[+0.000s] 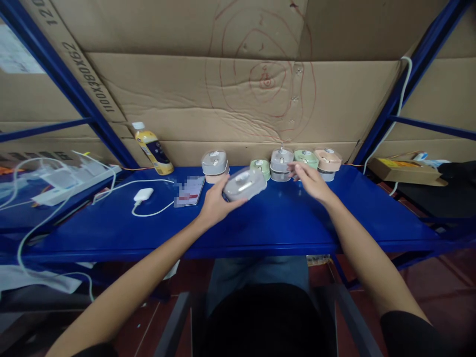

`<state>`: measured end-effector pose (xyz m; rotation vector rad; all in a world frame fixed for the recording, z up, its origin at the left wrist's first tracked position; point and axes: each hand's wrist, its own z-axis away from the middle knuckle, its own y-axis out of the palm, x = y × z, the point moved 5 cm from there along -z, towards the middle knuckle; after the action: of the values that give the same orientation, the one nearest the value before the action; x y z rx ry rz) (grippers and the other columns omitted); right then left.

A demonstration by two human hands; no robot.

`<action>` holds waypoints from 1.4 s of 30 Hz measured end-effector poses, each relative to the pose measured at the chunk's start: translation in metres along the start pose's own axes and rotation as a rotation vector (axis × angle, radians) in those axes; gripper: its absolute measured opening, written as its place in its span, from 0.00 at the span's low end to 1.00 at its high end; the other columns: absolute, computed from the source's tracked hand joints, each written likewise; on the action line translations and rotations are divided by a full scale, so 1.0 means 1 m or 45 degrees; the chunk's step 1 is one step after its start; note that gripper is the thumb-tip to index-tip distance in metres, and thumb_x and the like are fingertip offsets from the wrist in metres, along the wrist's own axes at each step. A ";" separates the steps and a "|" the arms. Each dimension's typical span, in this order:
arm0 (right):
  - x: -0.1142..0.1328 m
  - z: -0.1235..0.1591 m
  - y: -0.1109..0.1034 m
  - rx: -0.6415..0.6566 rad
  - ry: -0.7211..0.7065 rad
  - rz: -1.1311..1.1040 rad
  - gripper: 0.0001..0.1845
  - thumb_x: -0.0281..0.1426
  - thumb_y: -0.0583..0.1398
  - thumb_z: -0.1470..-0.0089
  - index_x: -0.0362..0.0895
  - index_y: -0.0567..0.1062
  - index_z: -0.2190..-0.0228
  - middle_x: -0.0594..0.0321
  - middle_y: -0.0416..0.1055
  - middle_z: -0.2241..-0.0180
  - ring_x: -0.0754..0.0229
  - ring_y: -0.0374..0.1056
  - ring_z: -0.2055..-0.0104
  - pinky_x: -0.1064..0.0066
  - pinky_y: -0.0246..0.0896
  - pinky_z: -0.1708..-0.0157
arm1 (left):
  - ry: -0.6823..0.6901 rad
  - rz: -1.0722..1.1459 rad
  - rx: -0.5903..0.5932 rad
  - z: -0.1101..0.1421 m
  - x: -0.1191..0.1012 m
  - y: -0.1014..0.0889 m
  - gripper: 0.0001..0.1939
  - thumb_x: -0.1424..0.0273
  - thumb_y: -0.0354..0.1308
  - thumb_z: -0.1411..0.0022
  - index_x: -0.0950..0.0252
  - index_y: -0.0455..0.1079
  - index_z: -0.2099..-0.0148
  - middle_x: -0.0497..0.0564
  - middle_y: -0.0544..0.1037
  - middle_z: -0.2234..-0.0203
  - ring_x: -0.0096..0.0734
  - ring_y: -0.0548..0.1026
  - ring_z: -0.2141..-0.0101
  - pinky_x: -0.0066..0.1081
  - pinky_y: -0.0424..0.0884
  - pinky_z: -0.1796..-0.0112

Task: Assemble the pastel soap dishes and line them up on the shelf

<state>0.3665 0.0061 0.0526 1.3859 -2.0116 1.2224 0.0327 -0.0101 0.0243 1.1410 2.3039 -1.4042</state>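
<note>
My left hand [216,202] is closed around a small grey plastic box [247,187] with a see-through lid, lifted and tilted above the table. Its thumb lies along the near side. My right hand [311,182] has its fingers apart and slightly bent, holding nothing. It hovers in front of a stacked green-topped box [305,157], its fingertips close to a stacked grey box [281,161]; contact cannot be made out. Beside these stand a peach-topped stack [327,161] and a low green box [260,167]. Farther left is a grey box on a peach one [214,163].
The blue table [267,223] meets a cardboard wall [167,94] behind the boxes. Left of my hand lie a phone [190,192], a white charging case [143,195] with its cable, and a yellow drink bottle [154,151]. Blue metal posts [420,74] flank the table.
</note>
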 end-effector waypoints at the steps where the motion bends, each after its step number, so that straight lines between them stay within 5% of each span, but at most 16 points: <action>1: 0.000 -0.002 -0.007 -0.098 0.003 -0.005 0.38 0.65 0.52 0.31 0.48 0.81 0.47 0.51 0.82 0.51 0.48 0.80 0.54 0.53 0.77 0.52 | -0.083 -0.019 -0.097 -0.013 -0.001 -0.001 0.48 0.48 0.75 0.40 0.67 0.65 0.26 0.68 0.75 0.32 0.65 0.72 0.32 0.58 0.67 0.32; 3: -0.001 -0.004 -0.017 -0.238 0.006 -0.004 0.38 0.65 0.53 0.32 0.47 0.82 0.51 0.51 0.82 0.54 0.49 0.80 0.57 0.55 0.77 0.58 | -0.211 -0.083 -0.239 -0.043 -0.008 0.006 0.48 0.48 0.74 0.39 0.68 0.64 0.27 0.70 0.74 0.33 0.69 0.70 0.31 0.59 0.66 0.32; 9: -0.006 -0.006 -0.022 -0.328 0.008 0.064 0.36 0.64 0.53 0.32 0.48 0.82 0.57 0.54 0.82 0.60 0.51 0.78 0.64 0.56 0.76 0.60 | -0.549 -0.255 -0.186 -0.120 -0.039 0.064 0.50 0.53 0.73 0.36 0.76 0.57 0.25 0.78 0.72 0.36 0.69 0.72 0.34 0.52 0.70 0.36; 14: -0.004 -0.006 -0.020 -0.317 -0.022 0.111 0.36 0.62 0.51 0.30 0.47 0.83 0.57 0.51 0.83 0.59 0.49 0.79 0.64 0.52 0.77 0.59 | -0.583 -0.335 -0.167 -0.125 -0.055 0.092 0.52 0.51 0.68 0.31 0.83 0.51 0.23 0.82 0.68 0.35 0.68 0.70 0.33 0.48 0.68 0.35; 20: -0.003 -0.005 -0.018 -0.283 -0.014 0.132 0.40 0.64 0.48 0.30 0.46 0.83 0.54 0.49 0.82 0.56 0.46 0.79 0.62 0.48 0.79 0.57 | -0.441 -0.256 -0.132 -0.118 -0.066 0.100 0.46 0.51 0.48 0.21 0.85 0.46 0.20 0.84 0.67 0.35 0.72 0.68 0.33 0.55 0.66 0.37; 26: -0.002 -0.004 -0.016 -0.253 -0.003 0.171 0.39 0.63 0.47 0.29 0.47 0.83 0.55 0.52 0.81 0.59 0.50 0.78 0.61 0.52 0.77 0.53 | -0.389 -0.169 -0.117 -0.119 -0.058 0.081 0.41 0.54 0.44 0.20 0.83 0.49 0.22 0.84 0.70 0.37 0.74 0.69 0.34 0.61 0.64 0.36; 31: 0.001 -0.002 -0.015 -0.244 -0.019 0.175 0.38 0.62 0.47 0.28 0.46 0.83 0.54 0.52 0.81 0.59 0.49 0.78 0.58 0.51 0.76 0.51 | -0.297 -0.494 -0.216 -0.119 -0.026 0.023 0.33 0.54 0.56 0.27 0.73 0.66 0.31 0.78 0.69 0.35 0.72 0.67 0.33 0.60 0.62 0.34; 35: 0.002 -0.001 -0.013 -0.252 -0.020 0.178 0.39 0.62 0.47 0.28 0.45 0.83 0.55 0.51 0.81 0.59 0.47 0.78 0.59 0.48 0.75 0.49 | -0.488 -0.777 -0.236 -0.113 0.017 -0.019 0.47 0.47 0.69 0.38 0.68 0.62 0.27 0.80 0.58 0.27 0.81 0.60 0.30 0.71 0.60 0.35; 38: 0.001 -0.002 -0.011 -0.245 -0.007 0.180 0.39 0.62 0.48 0.29 0.45 0.83 0.55 0.51 0.81 0.59 0.49 0.77 0.62 0.47 0.75 0.49 | -0.663 -0.733 -0.144 -0.108 0.041 -0.027 0.52 0.43 0.72 0.43 0.66 0.62 0.27 0.82 0.61 0.29 0.85 0.64 0.32 0.72 0.67 0.40; 42: 0.001 -0.002 -0.011 -0.225 0.002 0.189 0.40 0.63 0.48 0.29 0.45 0.84 0.55 0.51 0.81 0.59 0.49 0.77 0.63 0.47 0.75 0.50 | -0.690 -0.613 -0.095 -0.107 0.046 -0.021 0.48 0.48 0.72 0.41 0.65 0.63 0.28 0.77 0.69 0.35 0.76 0.75 0.39 0.60 0.75 0.43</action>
<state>0.3758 0.0056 0.0595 1.1700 -2.1953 1.0737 0.0082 0.0964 0.0690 0.1322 2.2582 -1.5151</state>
